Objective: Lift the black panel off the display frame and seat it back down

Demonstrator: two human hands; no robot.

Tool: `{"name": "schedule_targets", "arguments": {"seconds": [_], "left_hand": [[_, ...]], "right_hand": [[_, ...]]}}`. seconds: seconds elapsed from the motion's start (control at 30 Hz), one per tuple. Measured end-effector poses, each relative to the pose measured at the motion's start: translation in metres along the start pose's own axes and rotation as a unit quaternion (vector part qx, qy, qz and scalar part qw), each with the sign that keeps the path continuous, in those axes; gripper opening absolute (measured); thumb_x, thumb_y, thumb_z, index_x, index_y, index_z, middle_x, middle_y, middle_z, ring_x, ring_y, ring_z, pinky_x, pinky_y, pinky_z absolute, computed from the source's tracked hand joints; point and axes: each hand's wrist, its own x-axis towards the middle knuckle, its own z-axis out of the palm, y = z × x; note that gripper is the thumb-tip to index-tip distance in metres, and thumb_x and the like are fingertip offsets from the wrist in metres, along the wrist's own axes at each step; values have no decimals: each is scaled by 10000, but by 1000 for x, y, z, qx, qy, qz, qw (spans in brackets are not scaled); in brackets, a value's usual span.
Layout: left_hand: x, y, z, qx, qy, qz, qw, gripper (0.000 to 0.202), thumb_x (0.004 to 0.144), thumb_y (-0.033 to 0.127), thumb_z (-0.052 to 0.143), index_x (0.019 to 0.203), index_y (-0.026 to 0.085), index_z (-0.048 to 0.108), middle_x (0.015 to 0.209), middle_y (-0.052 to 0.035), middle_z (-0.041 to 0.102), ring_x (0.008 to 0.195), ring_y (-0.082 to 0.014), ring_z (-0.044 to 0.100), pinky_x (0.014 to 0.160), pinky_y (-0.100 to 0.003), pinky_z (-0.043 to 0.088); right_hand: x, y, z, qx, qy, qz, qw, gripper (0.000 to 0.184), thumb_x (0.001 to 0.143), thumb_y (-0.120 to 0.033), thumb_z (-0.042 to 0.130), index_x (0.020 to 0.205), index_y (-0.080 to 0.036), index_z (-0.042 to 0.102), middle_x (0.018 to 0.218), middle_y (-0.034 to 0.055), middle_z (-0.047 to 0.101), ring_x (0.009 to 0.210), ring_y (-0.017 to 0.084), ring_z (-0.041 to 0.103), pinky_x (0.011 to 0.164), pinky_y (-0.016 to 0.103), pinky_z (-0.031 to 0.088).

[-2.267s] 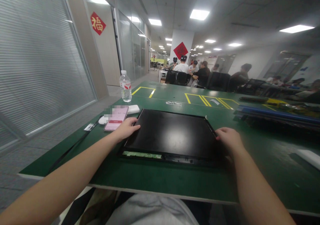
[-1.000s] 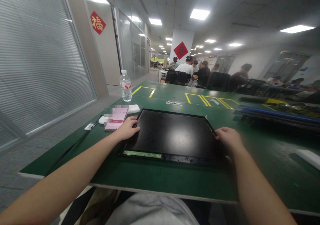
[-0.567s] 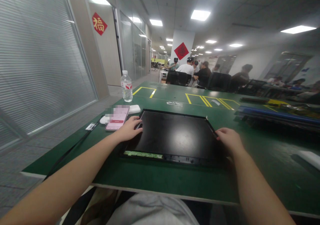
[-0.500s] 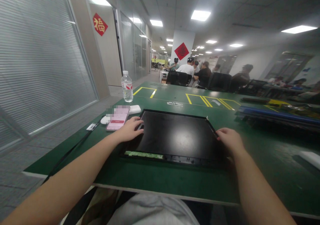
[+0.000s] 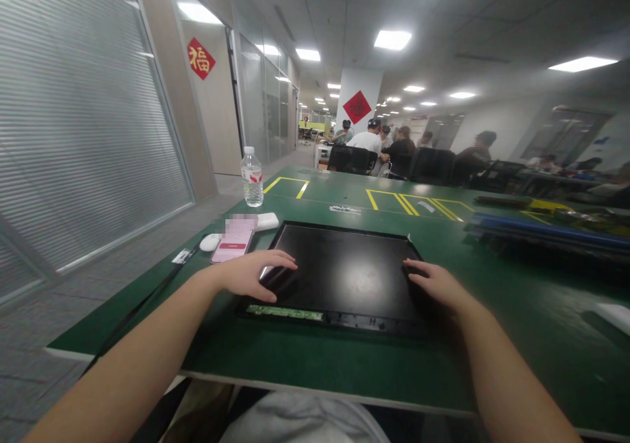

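Note:
A black flat display panel lies face up on the green table, with a green circuit strip along its near edge. My left hand rests on the panel's left side, fingers stretched over the glass. My right hand lies on the panel's right side, fingers spread flat. Neither hand holds anything.
A pink phone, a white mouse and a white case lie left of the panel, a water bottle farther back. Stacked panels sit at right. A black cable runs along the left edge. Several people sit behind.
Both hands have slid inward from the panel's side edges onto its top surface, with fingers now laid flat. The view has tipped slightly downward.

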Motion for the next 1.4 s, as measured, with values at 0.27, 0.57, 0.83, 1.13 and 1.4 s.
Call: {"name": "schedule_targets", "arguments": {"seconds": [0.27, 0.57, 0.83, 1.13, 1.4], "left_hand": [[-2, 3, -2, 3, -19, -1, 1000, 776, 639, 257, 824, 1373, 290, 576, 1472, -63, 542, 1341, -305, 509, 1139, -410, 368], [-3, 5, 4, 7, -16, -10, 1000, 838, 623, 165, 766, 1403, 367, 533, 1613, -36, 338, 1435, -334, 387, 1173, -446, 320], [-3, 5, 6, 8, -7, 1, 1000, 837, 612, 149, 752, 1399, 341, 545, 1605, -54, 354, 1433, -342, 388, 1175, -457, 311], [-1, 9, 5, 8, -8, 2, 1000, 798, 610, 144, 742, 1369, 318, 572, 1596, -69, 367, 1428, -342, 397, 1170, -459, 318], [-2, 7, 6, 8, -4, 1, 1000, 775, 620, 170, 759, 1361, 320, 585, 1589, -62, 382, 1419, -336, 414, 1165, -436, 334]], "right_hand": [[1, 2, 2, 7, 2, -18, 1000, 384, 789, -244, 615, 1147, -226, 753, 1336, 64, 641, 1265, 252, 583, 1122, 375, 383], [1, 2, 2, 18, -4, -22, 1000, 377, 801, -254, 599, 1144, -218, 750, 1343, 78, 635, 1268, 241, 580, 1131, 382, 366], [0, 1, 3, 25, 3, -16, 1000, 344, 795, -249, 606, 1100, -228, 764, 1325, 71, 650, 1254, 239, 592, 1121, 376, 375], [1, 1, 2, 15, -5, -14, 1000, 347, 802, -256, 591, 1102, -219, 762, 1335, 74, 644, 1258, 243, 588, 1120, 370, 374], [1, 2, 2, 21, 5, -16, 1000, 324, 789, -257, 606, 1066, -238, 772, 1320, 66, 654, 1242, 249, 600, 1114, 383, 380]]}}
